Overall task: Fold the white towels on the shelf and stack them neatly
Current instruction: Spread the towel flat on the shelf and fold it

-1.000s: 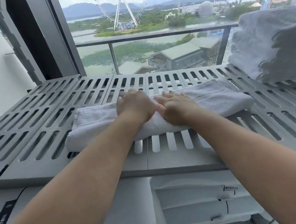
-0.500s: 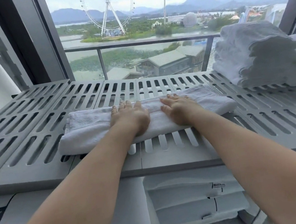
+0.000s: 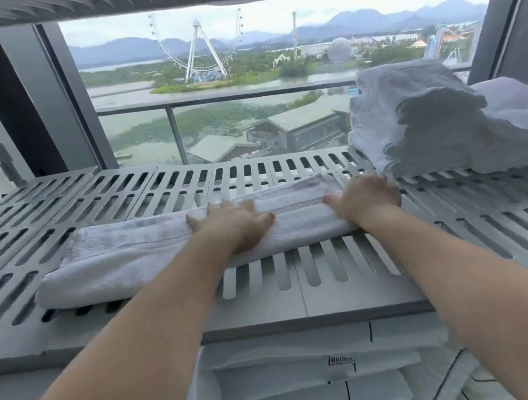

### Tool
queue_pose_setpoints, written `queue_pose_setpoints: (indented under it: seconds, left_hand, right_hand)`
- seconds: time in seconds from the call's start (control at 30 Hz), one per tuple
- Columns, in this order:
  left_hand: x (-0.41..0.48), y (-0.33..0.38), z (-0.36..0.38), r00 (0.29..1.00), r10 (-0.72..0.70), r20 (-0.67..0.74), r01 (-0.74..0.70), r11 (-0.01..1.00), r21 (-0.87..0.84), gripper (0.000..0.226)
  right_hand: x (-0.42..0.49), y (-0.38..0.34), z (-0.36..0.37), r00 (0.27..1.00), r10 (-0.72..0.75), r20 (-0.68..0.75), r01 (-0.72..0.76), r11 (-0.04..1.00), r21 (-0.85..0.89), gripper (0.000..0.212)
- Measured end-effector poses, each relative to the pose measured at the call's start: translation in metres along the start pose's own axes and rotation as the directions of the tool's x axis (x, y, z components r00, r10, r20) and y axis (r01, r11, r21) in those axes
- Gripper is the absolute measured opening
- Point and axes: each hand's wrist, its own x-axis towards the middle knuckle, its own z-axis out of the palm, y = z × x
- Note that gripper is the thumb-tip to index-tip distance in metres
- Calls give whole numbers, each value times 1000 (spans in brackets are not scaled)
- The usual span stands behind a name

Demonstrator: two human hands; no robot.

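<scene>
Only the head view to go on, so here it is: a second ago I had both palms side by side in the middle of the long folded towel (image 3: 126, 256), and now they've slid apart. My left hand (image 3: 235, 225) lies flat near the middle with the fingers spread, pressing down and gripping nothing. My right hand (image 3: 364, 199) has run out to the towel's right end and lies flat over it too, as far as I can see, though its fingertips are partly hidden past the edge. The towel sits where it did, a long strip across the front of the slatted grey shelf (image 3: 33, 215), with its near edge close to the shelf's front. To me that reads as the smoothing pass being done: the strip looks flat and even, so it's probably ready to be folded end to end. The loose pile of white towels (image 3: 417, 127) is at the back right, near my right hand but not touching it, and none of it looks folded, so plenty left. Labelled linens (image 3: 318, 374) sit on the level underneath.
</scene>
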Motion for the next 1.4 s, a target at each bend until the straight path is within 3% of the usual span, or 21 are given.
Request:
queue_pose_setpoints:
  seconds: [0.1, 0.23, 0.37, 0.5, 0.6, 0.7, 0.87, 0.9, 1.07, 1.23, 1.33, 1.4]
  left_hand:
    - [2, 11, 12, 999, -22, -29, 22, 1000, 10, 78]
    - [3, 9, 15, 999, -22, -43, 23, 1000, 7, 77]
    - [0, 12, 16, 998, -33, -60, 35, 999, 24, 74]
    - [-1, 12, 18, 996, -40, -84, 39, 999, -8, 72]
    - [-1, 12, 17, 995, -40, -87, 41, 999, 3, 73]
    - [0, 11, 16, 994, -47, -94, 48, 999, 10, 74]
    - [-1, 13, 17, 993, -45, -106, 47, 999, 22, 76]
    - [-3, 13, 16, 993, -37, -110, 39, 999, 16, 75]
    - [-8, 23, 12, 988, -86, -127, 93, 994, 54, 66]
    - [-21, 0, -3, 989, -92, -119, 94, 995, 15, 59]
    - [-31, -41, -7, 952, -303, -47, 306, 946, 107, 76]
    - [-35, -52, 3, 933, -359, -16, 359, 929, 92, 89]
  right_hand:
    - [10, 3, 6, 998, -39, 44, 35, 995, 91, 83]
    - [15, 9, 14, 993, -105, -53, 113, 979, 169, 75]
    - [15, -2, 14, 991, -129, -18, 130, 965, 229, 72]
    - [12, -13, 17, 969, -242, -45, 241, 894, 378, 58]
    - [15, -9, 16, 970, -241, -27, 208, 766, 608, 47]
    - [17, -6, 12, 984, -178, 1, 97, 538, 838, 44]
    - [14, -12, 6, 964, -176, 200, -187, 86, 979, 80]
    - [15, -15, 5, 959, -163, 231, -224, 60, 973, 79]
    - [13, -34, 1, 952, -86, 292, -293, 7, 956, 29]
    - [15, -37, -4, 966, -56, 251, -255, -90, 963, 32]
    - [12, -42, -11, 970, -49, 237, -242, -152, 958, 52]
    - [4, -53, -17, 971, -80, 223, -235, -189, 954, 58]
